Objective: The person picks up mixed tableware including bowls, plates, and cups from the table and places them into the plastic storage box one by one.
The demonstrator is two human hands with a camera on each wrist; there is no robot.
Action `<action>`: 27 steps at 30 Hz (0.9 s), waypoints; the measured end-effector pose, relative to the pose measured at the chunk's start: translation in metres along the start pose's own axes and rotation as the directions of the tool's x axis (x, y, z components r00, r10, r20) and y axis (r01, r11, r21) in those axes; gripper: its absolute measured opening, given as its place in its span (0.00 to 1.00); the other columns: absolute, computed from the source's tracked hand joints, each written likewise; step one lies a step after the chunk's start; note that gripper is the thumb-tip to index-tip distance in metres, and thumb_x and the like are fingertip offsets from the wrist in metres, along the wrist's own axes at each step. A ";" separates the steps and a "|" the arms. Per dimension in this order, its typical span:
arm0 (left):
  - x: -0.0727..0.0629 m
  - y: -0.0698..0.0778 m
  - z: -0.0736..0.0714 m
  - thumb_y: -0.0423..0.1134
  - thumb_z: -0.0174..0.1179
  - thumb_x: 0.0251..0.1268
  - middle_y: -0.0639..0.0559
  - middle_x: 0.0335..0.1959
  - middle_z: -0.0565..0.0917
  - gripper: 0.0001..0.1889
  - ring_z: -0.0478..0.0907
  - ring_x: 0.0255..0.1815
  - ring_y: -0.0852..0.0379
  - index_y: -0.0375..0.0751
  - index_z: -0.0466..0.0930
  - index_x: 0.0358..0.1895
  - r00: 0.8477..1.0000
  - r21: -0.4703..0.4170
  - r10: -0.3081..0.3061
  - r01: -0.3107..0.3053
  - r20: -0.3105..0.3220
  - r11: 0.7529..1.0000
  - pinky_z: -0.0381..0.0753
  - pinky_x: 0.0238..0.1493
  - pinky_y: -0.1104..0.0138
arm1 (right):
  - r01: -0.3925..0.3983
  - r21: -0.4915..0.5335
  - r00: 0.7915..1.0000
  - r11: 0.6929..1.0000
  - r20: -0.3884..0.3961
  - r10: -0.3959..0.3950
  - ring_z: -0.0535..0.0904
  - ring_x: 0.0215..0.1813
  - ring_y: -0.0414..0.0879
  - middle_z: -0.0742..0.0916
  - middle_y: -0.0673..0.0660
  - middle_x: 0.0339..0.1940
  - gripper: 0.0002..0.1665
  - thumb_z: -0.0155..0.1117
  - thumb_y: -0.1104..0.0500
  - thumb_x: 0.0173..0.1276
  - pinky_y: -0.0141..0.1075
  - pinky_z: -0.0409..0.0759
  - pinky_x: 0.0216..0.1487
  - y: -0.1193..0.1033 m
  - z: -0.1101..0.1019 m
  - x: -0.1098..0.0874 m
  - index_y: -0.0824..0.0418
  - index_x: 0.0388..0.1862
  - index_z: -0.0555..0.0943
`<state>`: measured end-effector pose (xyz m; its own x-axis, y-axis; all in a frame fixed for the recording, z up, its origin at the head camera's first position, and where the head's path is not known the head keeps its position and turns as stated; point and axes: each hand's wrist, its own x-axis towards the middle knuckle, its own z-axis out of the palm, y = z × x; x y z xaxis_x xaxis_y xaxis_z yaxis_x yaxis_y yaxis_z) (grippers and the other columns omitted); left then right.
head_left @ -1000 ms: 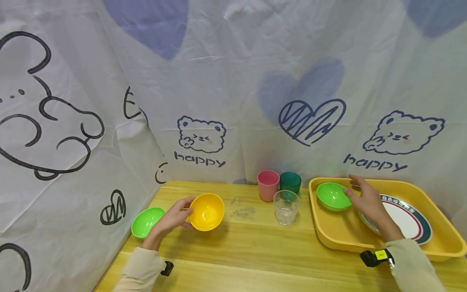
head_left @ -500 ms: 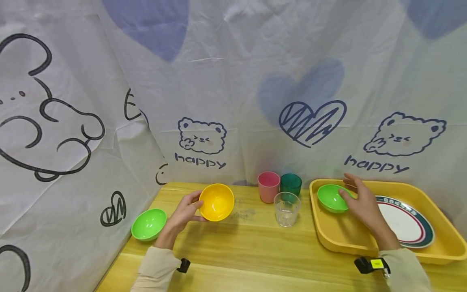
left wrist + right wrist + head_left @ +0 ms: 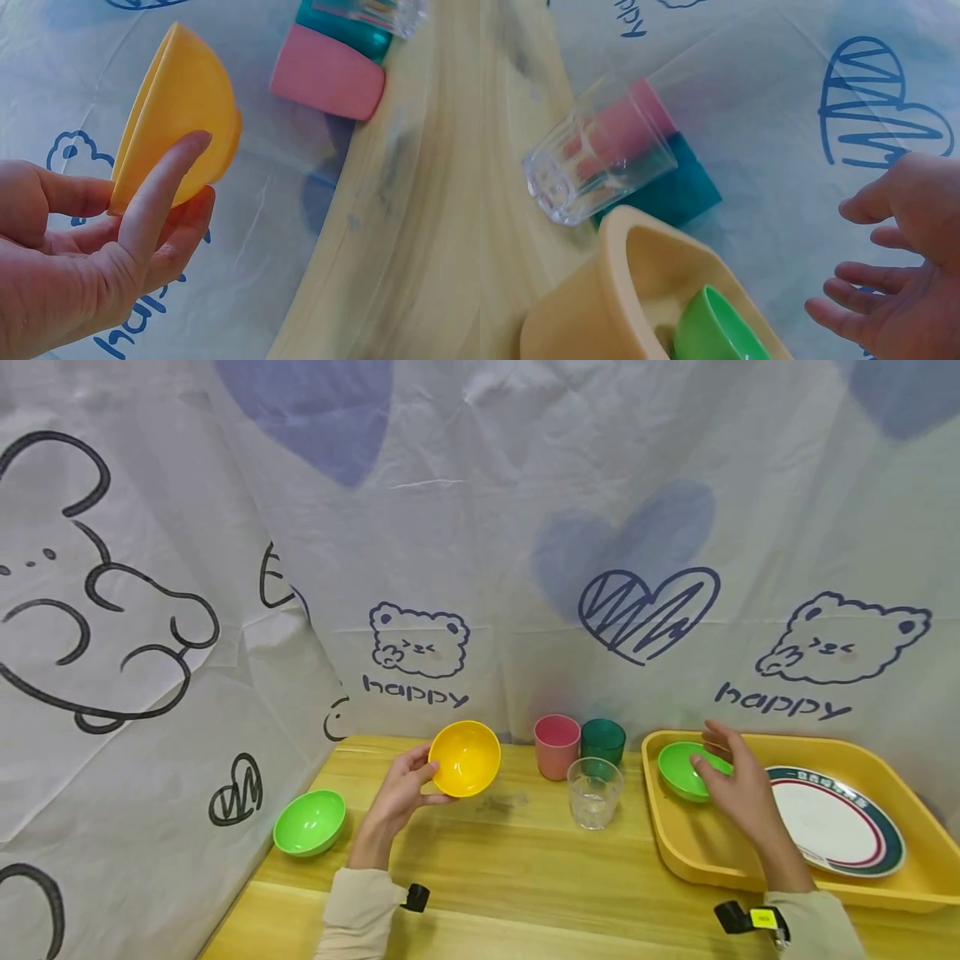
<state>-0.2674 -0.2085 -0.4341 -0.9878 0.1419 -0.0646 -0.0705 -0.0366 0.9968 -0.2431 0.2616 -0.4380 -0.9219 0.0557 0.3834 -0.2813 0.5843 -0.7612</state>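
My left hand pinches the rim of a yellow bowl, thumb on one side and fingers against the outside. In the left wrist view the bowl is tipped on its side in the air. My right hand hovers over the yellow tray, its fingers spread and holding nothing. Just left of that hand a green bowl sits in the tray; in the right wrist view the green bowl is apart from the fingers.
A second green bowl stands at the table's left edge. Between the hands are a pink cup, a teal cup and a clear glass. A white plate with a green rim lies in the tray. A printed cloth hangs behind.
The left hand has carried the yellow bowl to the right and somewhat farther from me. My right hand has shifted slightly left over the green bowl in the tray.
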 end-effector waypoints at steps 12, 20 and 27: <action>0.001 -0.005 0.013 0.27 0.48 0.80 0.33 0.67 0.72 0.24 0.79 0.58 0.43 0.31 0.65 0.75 1.000 -0.056 -0.003 0.004 0.016 0.998 0.88 0.46 0.49 | -0.024 0.135 0.995 0.991 -0.094 0.037 0.74 0.59 0.28 0.76 0.72 0.68 0.36 0.63 0.60 0.77 0.13 0.71 0.54 0.006 0.005 -0.013 0.66 0.78 0.63; -0.004 -0.005 0.016 0.28 0.48 0.81 0.34 0.67 0.71 0.23 0.79 0.58 0.44 0.32 0.64 0.75 1.000 -0.078 0.006 -0.005 0.021 0.997 0.88 0.47 0.49 | -0.013 0.177 0.998 0.984 -0.061 0.024 0.75 0.61 0.33 0.77 0.70 0.68 0.35 0.64 0.61 0.76 0.13 0.72 0.52 -0.003 0.022 -0.016 0.65 0.78 0.65; -0.003 -0.012 0.021 0.28 0.47 0.81 0.31 0.68 0.70 0.24 0.78 0.58 0.43 0.29 0.63 0.75 0.998 -0.073 0.027 -0.023 0.049 0.997 0.88 0.47 0.49 | -0.049 0.182 0.999 0.982 0.006 0.049 0.75 0.67 0.62 0.76 0.68 0.70 0.36 0.62 0.55 0.78 0.12 0.71 0.51 -0.011 0.035 -0.022 0.63 0.79 0.62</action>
<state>-0.2609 -0.1876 -0.4445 -0.9812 0.1896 -0.0358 -0.0578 -0.1118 0.9920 -0.2296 0.2252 -0.4564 -0.9362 0.0791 0.3426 -0.2795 0.4236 -0.8616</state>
